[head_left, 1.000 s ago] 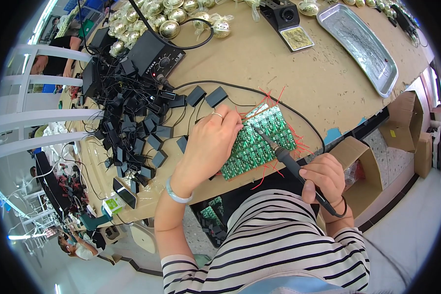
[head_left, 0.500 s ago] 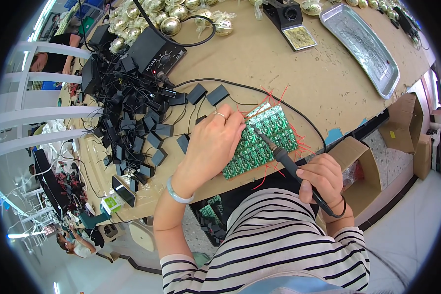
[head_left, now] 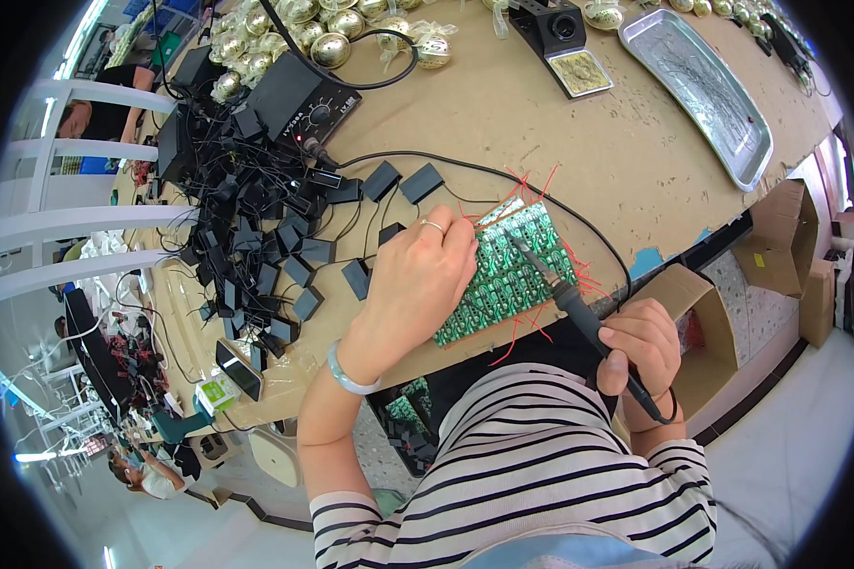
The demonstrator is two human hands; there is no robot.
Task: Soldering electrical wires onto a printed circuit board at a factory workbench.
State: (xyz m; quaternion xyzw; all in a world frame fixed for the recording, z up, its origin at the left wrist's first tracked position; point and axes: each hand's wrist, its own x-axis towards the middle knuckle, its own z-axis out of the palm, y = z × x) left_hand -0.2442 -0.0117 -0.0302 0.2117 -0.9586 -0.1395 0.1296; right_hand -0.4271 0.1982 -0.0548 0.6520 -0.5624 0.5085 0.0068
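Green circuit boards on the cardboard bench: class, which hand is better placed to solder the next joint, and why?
Right. The right hand already grips the soldering iron, its tip over the green circuit boards. The left hand lies flat on the boards, probably steadying them.

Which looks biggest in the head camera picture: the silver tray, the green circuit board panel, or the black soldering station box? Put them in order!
1. Silver tray, longest by far.
2. Green circuit board panel, partly hidden under the left hand.
3. Black soldering station box.

The board panel and the box look close in size, and the fisheye bends things near the rim, so their order is unsure.
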